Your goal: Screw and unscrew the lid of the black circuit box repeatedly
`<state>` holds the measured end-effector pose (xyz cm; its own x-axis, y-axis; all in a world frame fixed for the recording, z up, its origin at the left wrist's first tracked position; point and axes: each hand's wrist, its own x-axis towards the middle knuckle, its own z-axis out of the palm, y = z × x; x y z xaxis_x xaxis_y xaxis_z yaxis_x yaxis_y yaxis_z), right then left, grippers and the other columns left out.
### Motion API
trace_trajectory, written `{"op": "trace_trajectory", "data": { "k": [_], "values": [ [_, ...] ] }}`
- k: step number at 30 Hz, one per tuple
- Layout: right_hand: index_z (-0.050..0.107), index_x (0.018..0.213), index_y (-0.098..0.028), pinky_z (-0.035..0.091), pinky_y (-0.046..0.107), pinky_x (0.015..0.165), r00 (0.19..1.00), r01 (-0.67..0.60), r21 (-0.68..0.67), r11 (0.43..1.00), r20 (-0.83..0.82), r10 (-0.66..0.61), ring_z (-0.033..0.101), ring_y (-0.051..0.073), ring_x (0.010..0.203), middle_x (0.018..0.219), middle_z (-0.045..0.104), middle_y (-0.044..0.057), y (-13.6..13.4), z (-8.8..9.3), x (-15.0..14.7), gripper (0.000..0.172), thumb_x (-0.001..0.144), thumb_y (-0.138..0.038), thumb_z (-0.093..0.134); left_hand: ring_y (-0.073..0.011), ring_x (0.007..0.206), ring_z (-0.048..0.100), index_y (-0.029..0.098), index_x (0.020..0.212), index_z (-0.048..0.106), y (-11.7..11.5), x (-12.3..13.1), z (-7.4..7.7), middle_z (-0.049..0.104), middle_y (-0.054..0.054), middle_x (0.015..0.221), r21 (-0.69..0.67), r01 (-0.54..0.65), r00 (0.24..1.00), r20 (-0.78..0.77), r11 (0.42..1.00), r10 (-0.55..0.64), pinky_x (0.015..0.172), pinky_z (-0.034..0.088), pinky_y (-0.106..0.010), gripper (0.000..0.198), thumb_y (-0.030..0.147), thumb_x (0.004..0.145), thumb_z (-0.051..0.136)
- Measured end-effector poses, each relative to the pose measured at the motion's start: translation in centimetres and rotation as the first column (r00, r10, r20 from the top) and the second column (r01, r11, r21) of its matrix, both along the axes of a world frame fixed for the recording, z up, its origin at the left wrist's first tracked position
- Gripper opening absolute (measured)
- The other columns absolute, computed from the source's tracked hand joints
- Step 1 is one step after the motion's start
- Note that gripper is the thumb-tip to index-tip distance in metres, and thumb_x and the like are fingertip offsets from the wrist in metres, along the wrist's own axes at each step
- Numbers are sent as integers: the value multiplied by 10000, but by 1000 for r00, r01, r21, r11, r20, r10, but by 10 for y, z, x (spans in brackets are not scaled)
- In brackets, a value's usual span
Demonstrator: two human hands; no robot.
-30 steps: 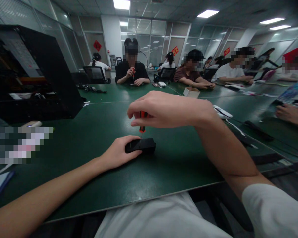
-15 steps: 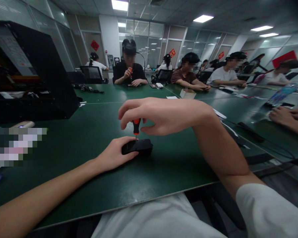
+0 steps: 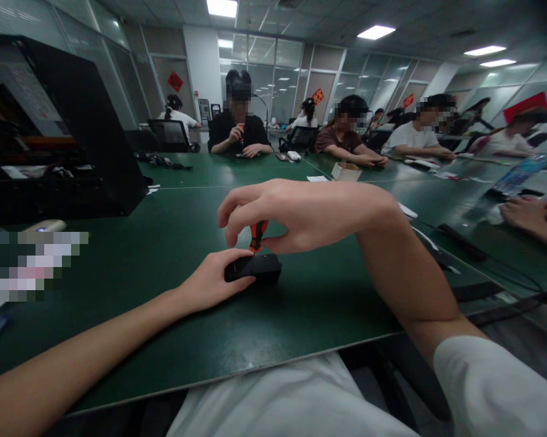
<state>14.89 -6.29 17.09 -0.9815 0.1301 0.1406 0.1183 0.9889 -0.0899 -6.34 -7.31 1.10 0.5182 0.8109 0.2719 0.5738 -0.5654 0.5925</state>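
Here we are at the green table (image 3: 277, 337), and the left hand (image 3: 209, 280) has a firm grip on the small black case (image 3: 269, 266), thumb along the near side, fingers over the far side, the case lying flat on the tabletop just beyond the near edge. Above it arches the right hand (image 3: 295, 212), wrist bent high, its grip closed about the handle of an orange-and-black screwdriver (image 3: 256, 235), which stands almost upright with a slight lean. The shaft runs down to the top of the case (whether the tip sits in a screw, it is too small to tell), and the upper handle is hidden behind the curled fingers. Off to the left looms a big black computer housing (image 3: 91, 139) with its insides showing. Beyond the hands, a small open carton (image 3: 346, 172) sits farther back, a clear bottle (image 3: 519, 175) lies tilted at the right, and across the table a person in black (image 3: 239, 130) holds an orange-handled tool.
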Motion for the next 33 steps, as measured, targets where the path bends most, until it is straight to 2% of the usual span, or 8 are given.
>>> {"op": "trace_trajectory", "data": {
  "k": [5,9,11,13,16,21,26,33],
  "values": [
    [661,1094,-151,438,287,819,994,109,33,993,-17,-109,602,169,950,1090,665,85,-2,-1,0,181,938,-206,587,-266,1016,691,206,1189,688,0,-1,-1,750,-60,1132,16,11,1000,6,1000,-11,930,527,-369,362,355,859,698],
    [650,1119,-168,443,273,822,999,29,-4,1000,-20,-29,595,162,1008,1246,609,95,-3,-2,1,248,892,-94,582,-262,1024,688,206,1185,684,0,-2,-3,749,-58,1136,9,6,1000,8,1000,-7,942,518,-371,356,355,862,701],
    [652,1104,-162,443,275,822,999,21,2,1000,-41,-21,593,163,1010,1252,600,98,-2,-2,1,231,884,-113,604,-261,1019,691,200,1183,684,0,-1,-3,750,-59,1128,6,11,1000,4,1000,-11,935,519,-365,352,354,866,697],
    [662,1063,-145,433,279,799,996,69,39,997,-56,-67,596,157,941,1133,640,89,-2,-3,1,166,906,-173,612,-268,1042,688,197,1182,684,0,-1,-2,746,-66,1145,16,12,1000,0,1000,-12,949,515,-368,357,359,864,699],
    [673,1054,-142,413,278,760,989,131,70,989,-73,-126,592,138,841,973,672,55,-1,-2,0,161,947,-204,570,-275,1058,687,203,1179,684,1,0,-1,741,-70,1166,21,7,1000,-5,1000,-7,956,513,-375,360,366,858,703],
    [676,1069,-145,414,259,779,993,117,74,990,-5,-117,590,137,933,1098,670,66,0,1,3,242,878,-62,555,-266,1050,688,203,1193,676,0,0,-1,742,-67,1166,19,14,1000,-1,1000,-14,948,515,-364,364,352,861,699],
    [699,1015,-160,417,259,739,973,218,74,973,62,-223,599,132,834,959,704,37,6,8,16,178,876,-155,589,-254,1037,690,191,1232,658,0,-2,-2,739,-64,1171,41,25,999,-27,999,-24,924,514,-337,399,360,873,695],
    [733,1026,-206,448,249,723,912,404,98,910,36,-409,649,144,843,970,736,14,20,11,36,213,867,-241,596,-250,1035,689,177,1241,658,0,-3,-2,736,-69,1179,49,35,999,-35,998,-34,911,512,-326,407,359,878,689]
  ]
}}
